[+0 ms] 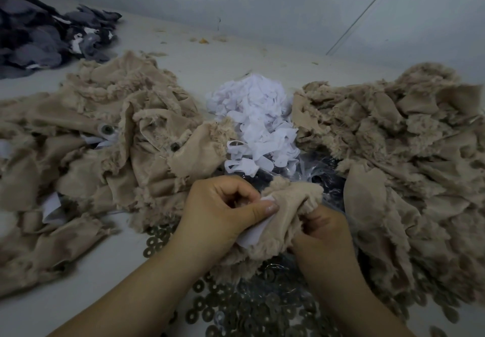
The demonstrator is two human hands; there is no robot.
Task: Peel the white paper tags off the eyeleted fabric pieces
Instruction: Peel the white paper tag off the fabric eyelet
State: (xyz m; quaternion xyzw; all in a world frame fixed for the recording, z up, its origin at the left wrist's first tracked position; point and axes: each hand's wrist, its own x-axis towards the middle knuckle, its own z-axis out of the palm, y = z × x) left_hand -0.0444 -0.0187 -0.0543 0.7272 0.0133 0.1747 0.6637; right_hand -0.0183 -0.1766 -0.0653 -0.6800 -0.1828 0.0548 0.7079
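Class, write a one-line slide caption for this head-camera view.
Left hand pinches a white paper tag on a beige fabric piece held by the right hand, before a heap of peeled tags.

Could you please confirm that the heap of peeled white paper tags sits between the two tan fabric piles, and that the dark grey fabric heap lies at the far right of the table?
Not quite: the head view shows the dark grey fabric heap at the far left. The peeled white paper tags do sit between the two tan fabric piles.
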